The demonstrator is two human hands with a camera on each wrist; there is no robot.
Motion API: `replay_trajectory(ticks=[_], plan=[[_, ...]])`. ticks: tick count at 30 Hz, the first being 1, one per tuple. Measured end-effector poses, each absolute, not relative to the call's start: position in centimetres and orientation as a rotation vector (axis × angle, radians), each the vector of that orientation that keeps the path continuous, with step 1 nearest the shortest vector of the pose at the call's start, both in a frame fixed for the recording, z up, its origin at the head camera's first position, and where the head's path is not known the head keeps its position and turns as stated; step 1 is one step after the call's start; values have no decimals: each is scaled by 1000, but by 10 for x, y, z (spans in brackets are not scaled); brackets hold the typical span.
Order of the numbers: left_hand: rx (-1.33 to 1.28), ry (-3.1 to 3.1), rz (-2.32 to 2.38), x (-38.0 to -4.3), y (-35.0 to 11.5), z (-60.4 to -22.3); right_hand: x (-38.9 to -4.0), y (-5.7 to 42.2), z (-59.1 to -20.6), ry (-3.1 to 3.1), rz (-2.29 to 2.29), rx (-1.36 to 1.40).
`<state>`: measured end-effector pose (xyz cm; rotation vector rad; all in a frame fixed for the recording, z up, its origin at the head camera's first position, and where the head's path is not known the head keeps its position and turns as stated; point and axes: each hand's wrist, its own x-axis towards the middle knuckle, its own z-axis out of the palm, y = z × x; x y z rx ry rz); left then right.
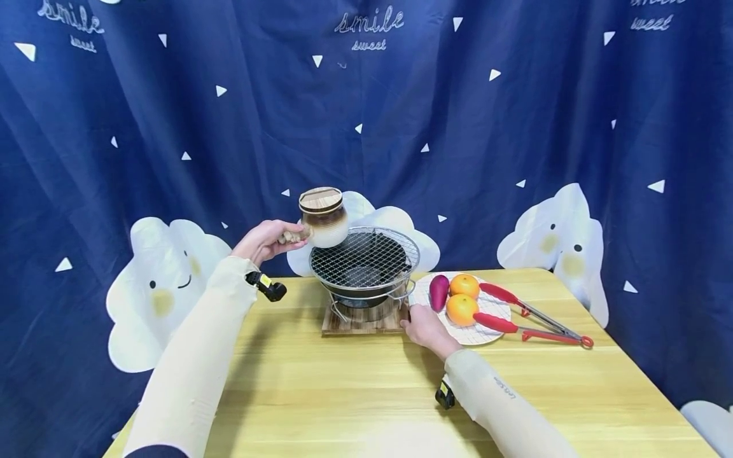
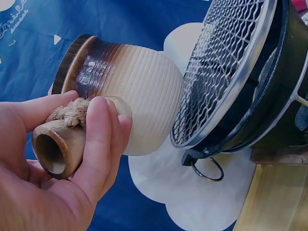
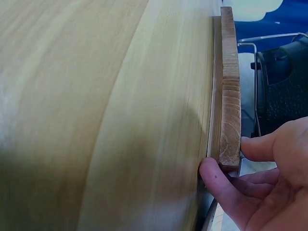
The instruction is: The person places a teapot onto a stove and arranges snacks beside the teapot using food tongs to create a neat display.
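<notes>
My left hand (image 1: 265, 241) grips the short side handle (image 2: 60, 144) of a cream-and-brown ceramic teapot (image 1: 328, 230) with a wooden lid (image 1: 321, 199). Twine is wrapped round that handle. The teapot is held in the air at the left rim of a round tabletop grill, whose wire mesh (image 1: 364, 257) lies on a black bowl. Under the grill is a brown wooden board (image 1: 361, 327). My right hand (image 1: 428, 329) pinches the board's near right corner between thumb and fingers, as the right wrist view shows at the board's edge (image 3: 231, 96).
Right of the grill stands a white plate (image 1: 483, 335) with two oranges (image 1: 462, 310) and a purple oval item (image 1: 439, 292). Red-tipped tongs (image 1: 544, 324) lie across the plate's right side. A blue curtain (image 1: 401, 127) hangs behind the wooden table (image 1: 321, 388).
</notes>
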<state>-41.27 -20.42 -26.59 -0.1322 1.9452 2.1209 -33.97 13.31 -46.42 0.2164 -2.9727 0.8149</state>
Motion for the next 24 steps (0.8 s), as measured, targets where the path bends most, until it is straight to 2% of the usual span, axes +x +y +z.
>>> replay_trajectory(ticks=[24], plan=[[-150,2042,2018,-429,-179,-269,-341,134,-469,-2970,784,231]])
